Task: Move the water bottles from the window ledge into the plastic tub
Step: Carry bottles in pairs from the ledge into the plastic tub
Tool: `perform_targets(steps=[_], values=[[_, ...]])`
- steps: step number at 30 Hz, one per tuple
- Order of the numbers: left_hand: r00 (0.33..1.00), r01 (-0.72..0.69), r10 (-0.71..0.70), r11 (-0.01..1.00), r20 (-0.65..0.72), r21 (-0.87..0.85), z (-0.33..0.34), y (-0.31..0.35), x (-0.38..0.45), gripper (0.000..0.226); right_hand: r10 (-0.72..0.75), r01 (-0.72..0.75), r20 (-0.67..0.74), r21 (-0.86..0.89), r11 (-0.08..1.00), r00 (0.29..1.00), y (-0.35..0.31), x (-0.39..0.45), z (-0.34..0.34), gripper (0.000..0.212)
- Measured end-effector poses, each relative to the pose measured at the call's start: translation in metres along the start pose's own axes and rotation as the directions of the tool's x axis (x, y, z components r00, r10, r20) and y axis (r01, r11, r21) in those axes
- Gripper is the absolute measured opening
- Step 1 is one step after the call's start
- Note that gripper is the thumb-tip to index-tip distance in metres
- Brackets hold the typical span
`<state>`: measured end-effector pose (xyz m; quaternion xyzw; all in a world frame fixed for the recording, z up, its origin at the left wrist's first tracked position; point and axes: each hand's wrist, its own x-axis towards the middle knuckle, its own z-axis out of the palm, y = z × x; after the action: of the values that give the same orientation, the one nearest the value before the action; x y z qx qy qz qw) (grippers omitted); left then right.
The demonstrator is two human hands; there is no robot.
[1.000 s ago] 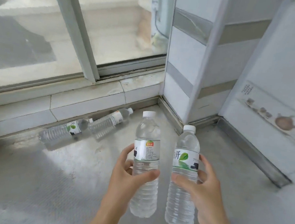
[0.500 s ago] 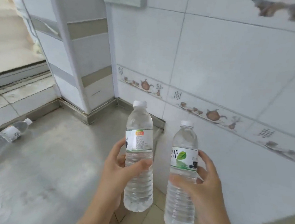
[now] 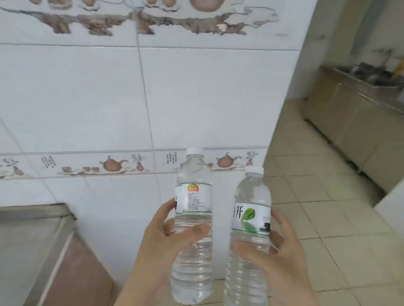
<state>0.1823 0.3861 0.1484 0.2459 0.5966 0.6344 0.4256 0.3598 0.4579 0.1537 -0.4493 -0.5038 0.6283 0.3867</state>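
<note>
Turning away from the window ledge, the person now faces a glossy white tiled wall (image 3: 76,93) and beige floor tiles (image 3: 327,217); no tub shows yet. Left hand (image 3: 163,239) wraps one clear ribbed plastic bottle with an orange-marked label (image 3: 192,227); right hand (image 3: 277,257) grips its green-leaf-labelled twin (image 3: 249,238). Blurry steel counters (image 3: 365,121), perhaps, stand beyond.
</note>
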Motion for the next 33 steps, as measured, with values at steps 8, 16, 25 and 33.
perform_targets(steps=[8, 16, 25, 33], values=[[0.945, 0.018, -0.043, 0.997, 0.323, 0.079, 0.135, -0.009, 0.081, 0.077, -0.036, 0.042, -0.274, 0.015, 0.999, 0.961, -0.013, 0.068, -0.1, 0.089], [0.841, 0.0, -0.076, 0.99, 0.535, 0.14, 0.256, -0.005, 0.165, 0.081, -0.045, 0.083, -0.504, 0.052, 0.995, 0.863, -0.039, 0.135, -0.181, 0.088], [0.79, 0.043, -0.118, 0.99, 0.602, 0.137, 0.378, -0.017, 0.228, 0.089, -0.052, 0.131, -0.613, 0.084, 0.988, 0.789, -0.058, 0.203, -0.28, 0.084], [0.826, 0.044, -0.075, 0.997, 0.558, 0.07, 0.521, -0.033, 0.279, 0.077, -0.093, 0.148, -0.57, 0.051, 0.988, 0.816, -0.092, 0.306, -0.402, 0.083]])
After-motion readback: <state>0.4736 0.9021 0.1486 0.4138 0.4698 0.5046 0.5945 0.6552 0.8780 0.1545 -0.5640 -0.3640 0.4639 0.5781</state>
